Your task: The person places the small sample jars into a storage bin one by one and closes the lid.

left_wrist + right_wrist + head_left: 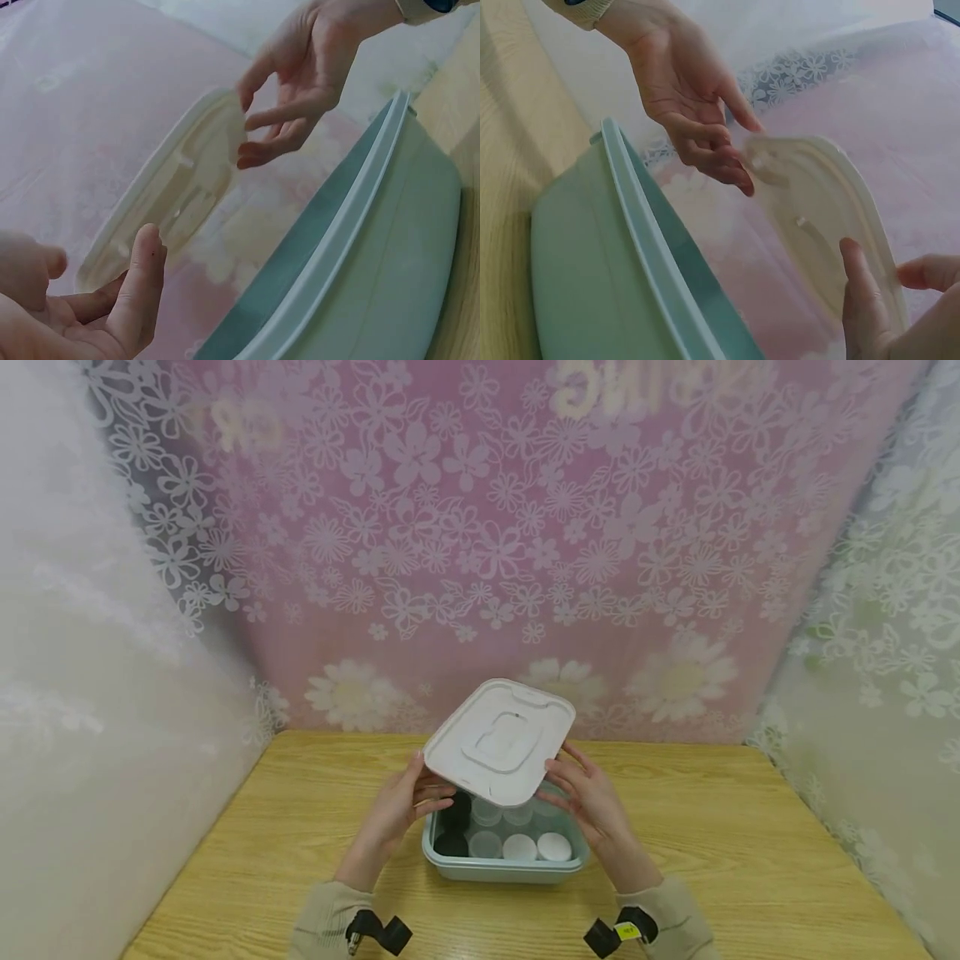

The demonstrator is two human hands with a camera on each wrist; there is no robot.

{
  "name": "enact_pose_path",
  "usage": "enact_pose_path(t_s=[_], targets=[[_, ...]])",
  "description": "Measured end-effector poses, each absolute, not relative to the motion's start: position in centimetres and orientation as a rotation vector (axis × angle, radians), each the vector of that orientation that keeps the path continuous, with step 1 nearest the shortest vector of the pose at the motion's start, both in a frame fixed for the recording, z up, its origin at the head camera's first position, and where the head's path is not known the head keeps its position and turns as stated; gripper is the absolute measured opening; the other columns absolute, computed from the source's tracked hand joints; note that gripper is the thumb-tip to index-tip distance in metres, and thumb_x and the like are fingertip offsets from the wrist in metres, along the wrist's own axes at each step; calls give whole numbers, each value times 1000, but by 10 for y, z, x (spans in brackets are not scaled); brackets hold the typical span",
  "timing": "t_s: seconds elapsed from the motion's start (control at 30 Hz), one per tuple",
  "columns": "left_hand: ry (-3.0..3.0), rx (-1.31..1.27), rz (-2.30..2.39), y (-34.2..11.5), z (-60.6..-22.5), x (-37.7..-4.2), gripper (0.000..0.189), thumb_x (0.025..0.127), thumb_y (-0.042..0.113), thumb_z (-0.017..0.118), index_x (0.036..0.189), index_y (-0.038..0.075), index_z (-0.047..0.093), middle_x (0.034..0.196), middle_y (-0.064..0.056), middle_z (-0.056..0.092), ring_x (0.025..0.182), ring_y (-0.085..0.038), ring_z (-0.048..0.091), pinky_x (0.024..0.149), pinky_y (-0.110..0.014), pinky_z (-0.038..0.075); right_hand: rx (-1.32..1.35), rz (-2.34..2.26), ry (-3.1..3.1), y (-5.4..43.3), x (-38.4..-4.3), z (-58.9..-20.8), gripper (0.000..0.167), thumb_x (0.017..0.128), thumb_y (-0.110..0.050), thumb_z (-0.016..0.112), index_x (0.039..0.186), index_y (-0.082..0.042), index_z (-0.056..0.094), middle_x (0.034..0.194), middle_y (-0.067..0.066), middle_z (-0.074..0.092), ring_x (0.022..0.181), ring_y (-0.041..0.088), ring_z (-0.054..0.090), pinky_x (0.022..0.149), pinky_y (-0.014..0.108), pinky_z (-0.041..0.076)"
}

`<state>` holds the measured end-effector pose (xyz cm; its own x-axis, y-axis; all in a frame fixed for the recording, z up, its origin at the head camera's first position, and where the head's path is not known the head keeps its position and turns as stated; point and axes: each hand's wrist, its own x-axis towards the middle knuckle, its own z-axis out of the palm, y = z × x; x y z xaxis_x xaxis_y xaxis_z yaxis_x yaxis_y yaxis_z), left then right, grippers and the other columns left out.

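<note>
A white rectangular lid (517,743) with rounded corners is held tilted in the air above a pale blue-green plastic tub (506,870). My left hand (393,806) pinches the lid's left corner between thumb and fingers. At the opposite side, my right hand (596,797) grips the right edge, its fingers reaching under the lid. Inside the tub stand several small round containers with white or clear tops (520,847). Dark round items (452,843) sit at the tub's left end. The lid hides part of the tub's far side. Both wrist views show the lid's ribbed underside (802,202).
The tub stands on a wood-grain table (712,843). A pink flowered curtain (480,527) hangs behind the table, with pale sheeting (97,652) on the left and flowered sheeting (885,693) on the right.
</note>
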<state>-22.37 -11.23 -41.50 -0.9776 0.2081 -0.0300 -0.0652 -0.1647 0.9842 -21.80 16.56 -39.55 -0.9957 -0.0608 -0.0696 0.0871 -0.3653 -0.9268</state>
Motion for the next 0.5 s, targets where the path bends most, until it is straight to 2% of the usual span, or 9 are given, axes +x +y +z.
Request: enact_pose_path(t_s=[0.1, 0.17, 0.3, 0.4, 0.5], targets=[[1902, 214, 2225, -107, -415, -222, 54, 110, 37, 43, 133, -10, 55, 115, -14, 67, 106, -24, 68, 90, -30, 59, 3, -2604, 1668, 159, -215, -399, 64, 101, 0, 54, 158, -2, 25, 138, 14, 49, 96, 13, 67, 86, 40, 61], [1921, 235, 2214, -104, -416, -221, 50, 109, 32, 47, 132, -11, 56, 115, -14, 67, 109, -26, 67, 92, -30, 58, -31, -2644, 1648, 153, -212, -402, 59, 101, 3, 54, 154, -1, 29, 125, 9, 55, 96, 15, 67, 87, 45, 61], [1952, 186, 2264, -101, -418, -222, 39, 107, 24, 53, 128, -9, 59, 112, -12, 66, 104, -20, 68, 92, -31, 58, -52, -2677, 1597, 141, -207, -407, 53, 98, 9, 54, 146, -2, 32, 116, 9, 57, 96, 17, 67, 89, 50, 59], [1962, 98, 2325, -101, -420, -223, 34, 105, 17, 57, 125, -10, 61, 110, -11, 67, 97, -15, 68, 90, -27, 58, -31, -2679, 1574, 134, -203, -409, 54, 97, 11, 55, 142, -5, 29, 117, 9, 55, 97, 17, 66, 90, 49, 59], [1977, 27, 2360, -102, -421, -223, 36, 103, 15, 59, 129, -10, 59, 111, -12, 67, 94, -11, 67, 86, -23, 58, -12, -2674, 1573, 129, -202, -410, 56, 96, 11, 56, 141, -6, 28, 117, 11, 54, 98, 17, 66, 91, 48, 58]])
